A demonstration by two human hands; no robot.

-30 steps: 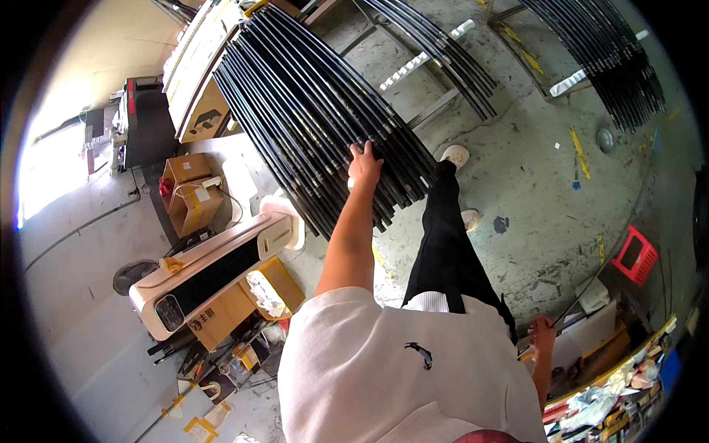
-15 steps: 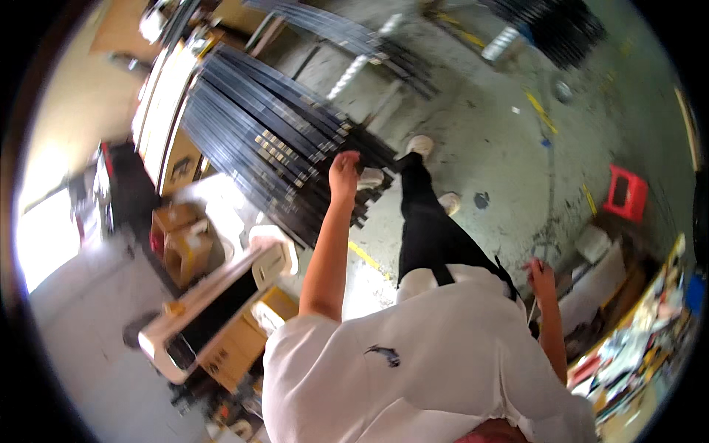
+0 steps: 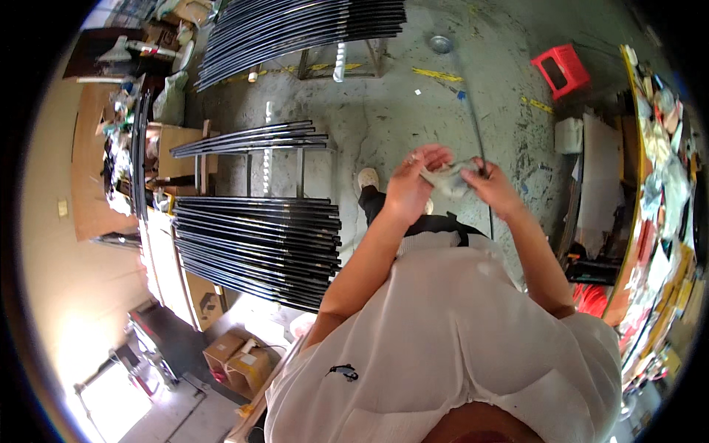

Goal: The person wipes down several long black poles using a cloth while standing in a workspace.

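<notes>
In front of my waist, both hands are raised and close together, with a crumpled grey-white cloth (image 3: 449, 180) stretched between them. My left hand (image 3: 413, 184) curls its fingers at the cloth's left end. On the other side, my right hand (image 3: 493, 189) pinches the cloth's right end between thumb and fingers. Whether the cloth is a glove or a rag is too small to tell. Left of my body, the nearest things are many black metal bars (image 3: 255, 247), laid side by side on a rack.
A smaller group of black bars (image 3: 251, 139) and a larger one (image 3: 295, 33) lie on stands farther ahead. On the right are a red plastic stool (image 3: 561, 71) and a bench (image 3: 628, 295) heaped with scraps. Cardboard boxes (image 3: 240, 362) stand at the lower left.
My view has turned, so the bars now lie level at left. My hands, apart before, have come together in front of me, and the cloth now shows between them.
</notes>
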